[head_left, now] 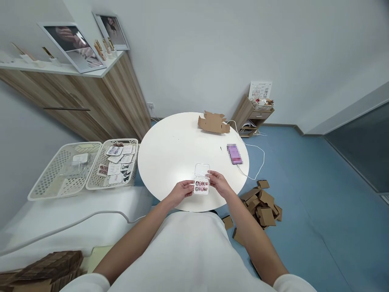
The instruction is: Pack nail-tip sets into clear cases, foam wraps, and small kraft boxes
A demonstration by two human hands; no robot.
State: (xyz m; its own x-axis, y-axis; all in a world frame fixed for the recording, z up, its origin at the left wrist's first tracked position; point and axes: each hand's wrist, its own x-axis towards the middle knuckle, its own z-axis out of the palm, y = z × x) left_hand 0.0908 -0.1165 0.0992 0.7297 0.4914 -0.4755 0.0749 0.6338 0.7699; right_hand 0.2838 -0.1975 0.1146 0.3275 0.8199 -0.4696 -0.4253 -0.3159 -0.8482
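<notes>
Pinching opposite sides of an open clear case (201, 179) of press-on nails (201, 186), the left hand (181, 192) and right hand (219, 182) hold it over the round white bench (170, 152), near its front edge.

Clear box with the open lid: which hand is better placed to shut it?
Probably the right hand: its fingers are up by the right side of the lid. The left hand is lower, at the left edge of the clear box, so it seems better for steadying.

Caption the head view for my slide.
Left hand and right hand hold an open clear case with two rows of small patterned pieces at a white table.
</notes>
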